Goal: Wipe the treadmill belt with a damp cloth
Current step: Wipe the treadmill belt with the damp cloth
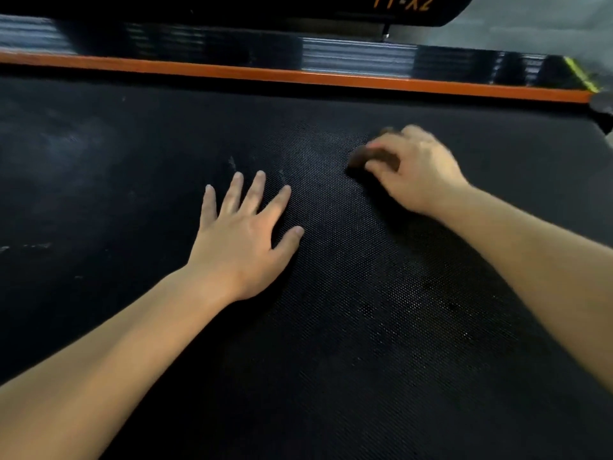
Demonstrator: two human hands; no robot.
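The black textured treadmill belt (331,327) fills most of the head view. My left hand (242,237) lies flat on the belt near the middle, palm down with fingers spread. Further away and to the right, my right hand (411,167) is curled around a small dark brown cloth (360,159), pressing it onto the belt. Only the cloth's left part shows past my fingers; the hand looks blurred. Pale smudges mark the belt left of my left hand.
An orange strip (298,76) borders the belt's far edge, with a ribbed black side rail (358,56) behind it. A dark housing with orange lettering (403,1) sits at the top. Grey floor (547,24) shows at the top right.
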